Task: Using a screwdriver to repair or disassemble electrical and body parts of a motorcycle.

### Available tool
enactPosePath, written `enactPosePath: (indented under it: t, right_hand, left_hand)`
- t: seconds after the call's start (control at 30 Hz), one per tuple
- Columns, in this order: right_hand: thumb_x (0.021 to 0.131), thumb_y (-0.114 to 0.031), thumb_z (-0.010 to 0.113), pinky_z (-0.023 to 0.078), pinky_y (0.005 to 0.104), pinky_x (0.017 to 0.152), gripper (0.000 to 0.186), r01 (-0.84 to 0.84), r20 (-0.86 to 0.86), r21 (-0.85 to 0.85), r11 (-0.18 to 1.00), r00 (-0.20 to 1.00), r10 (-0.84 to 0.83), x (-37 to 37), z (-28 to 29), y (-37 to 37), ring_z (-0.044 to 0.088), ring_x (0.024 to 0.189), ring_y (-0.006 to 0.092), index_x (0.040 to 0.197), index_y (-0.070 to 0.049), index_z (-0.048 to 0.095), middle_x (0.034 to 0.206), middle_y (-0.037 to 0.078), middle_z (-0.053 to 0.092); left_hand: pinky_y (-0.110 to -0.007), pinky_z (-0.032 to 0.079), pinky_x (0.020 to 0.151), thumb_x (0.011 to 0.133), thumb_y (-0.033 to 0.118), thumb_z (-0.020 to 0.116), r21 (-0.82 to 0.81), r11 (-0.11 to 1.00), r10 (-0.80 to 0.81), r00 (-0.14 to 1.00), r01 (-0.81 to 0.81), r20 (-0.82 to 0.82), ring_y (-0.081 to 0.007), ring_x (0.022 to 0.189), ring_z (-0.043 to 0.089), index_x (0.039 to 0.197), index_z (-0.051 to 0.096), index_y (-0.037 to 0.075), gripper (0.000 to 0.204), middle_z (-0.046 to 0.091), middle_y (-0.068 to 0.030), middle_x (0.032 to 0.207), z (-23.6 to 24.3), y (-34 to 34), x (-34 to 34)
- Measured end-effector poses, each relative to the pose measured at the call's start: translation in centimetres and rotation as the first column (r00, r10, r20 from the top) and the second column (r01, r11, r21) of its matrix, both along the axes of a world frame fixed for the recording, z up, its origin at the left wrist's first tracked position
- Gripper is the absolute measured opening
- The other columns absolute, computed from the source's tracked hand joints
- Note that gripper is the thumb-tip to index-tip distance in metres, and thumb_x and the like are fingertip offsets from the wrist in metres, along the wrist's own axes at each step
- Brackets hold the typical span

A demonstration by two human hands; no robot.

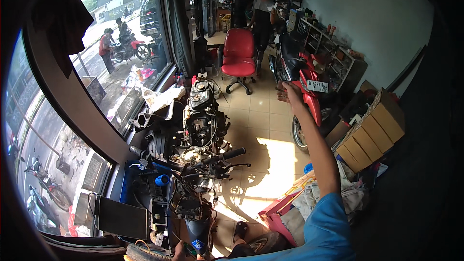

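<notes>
My right arm reaches forward and my right hand is raised in the air, fingers stretched out and holding nothing. In the picture it lies in front of the red motorcycle; I see no contact. Low at the bottom edge, my left hand is closed, partly cut off, round a thin-shafted hand tool whose exact kind is unclear. Just beyond it stands a stripped motorcycle, its engine parts and wiring bare, with a black handlebar grip and a dark blue front fender.
A red office chair stands ahead, with a person behind it. Cardboard boxes and a cloth heap lie right. Windows, a blue bin and a dark flat panel are left. A tyre lies at the bottom.
</notes>
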State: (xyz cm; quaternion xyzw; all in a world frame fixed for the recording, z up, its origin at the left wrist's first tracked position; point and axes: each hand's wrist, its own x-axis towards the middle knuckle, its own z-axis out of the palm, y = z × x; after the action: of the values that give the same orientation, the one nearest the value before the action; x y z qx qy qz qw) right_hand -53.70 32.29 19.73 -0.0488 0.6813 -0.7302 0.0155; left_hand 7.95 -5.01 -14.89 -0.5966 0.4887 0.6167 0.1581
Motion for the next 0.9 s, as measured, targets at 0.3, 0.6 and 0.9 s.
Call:
enactPosePath:
  t: [0.3, 0.6, 0.9]
  right_hand:
    - [0.092, -0.028, 0.054, 0.056, 0.0328, 0.06, 0.026, 0.05, 0.047, -0.079, 0.996, 0.998, -0.047, -5.9, 2.1, 8.0, 0.065, 0.08, 0.0178, 0.109, -0.01, 0.062, 0.095, 0.004, 0.066]
    - [0.092, -0.024, 0.055, 0.057, 0.0312, 0.059, 0.024, 0.127, 0.12, 0.113, 0.986, 0.983, -0.14, -4.5, 0.7, 14.9, 0.066, 0.072, 0.018, 0.109, -0.008, 0.062, 0.093, 0.006, 0.066]
    - [0.091, -0.025, 0.056, 0.058, 0.0306, 0.061, 0.024, 0.103, 0.125, 0.354, 0.93, 0.98, -0.156, -3.6, 0.5, 15.7, 0.066, 0.075, 0.0147, 0.109, -0.009, 0.062, 0.091, 0.004, 0.066]
  left_hand:
    - [-0.041, 0.049, 0.055, 0.095, 0.034, 0.04, -0.412, 0.473, -0.852, 0.524, 0.779, 0.012, -0.0277, 0.069, 0.065, 0.096, 0.058, 0.008, 0.032, 0.065, -0.0125, 0.077, -3.8, 4.6, -3.5]
    - [-0.034, 0.045, 0.059, 0.095, 0.037, 0.045, -0.452, 0.632, -0.772, 0.463, 0.63, -0.435, -0.0197, 0.067, 0.059, 0.103, 0.06, 0.008, 0.033, 0.063, -0.0073, 0.075, 19.0, 13.0, -10.6]
    - [-0.035, 0.046, 0.059, 0.093, 0.033, 0.045, -0.203, 0.565, -0.789, 0.452, 0.8, -0.418, -0.022, 0.067, 0.06, 0.105, 0.06, 0.008, 0.032, 0.063, -0.0107, 0.074, 10.3, 13.7, -14.0]
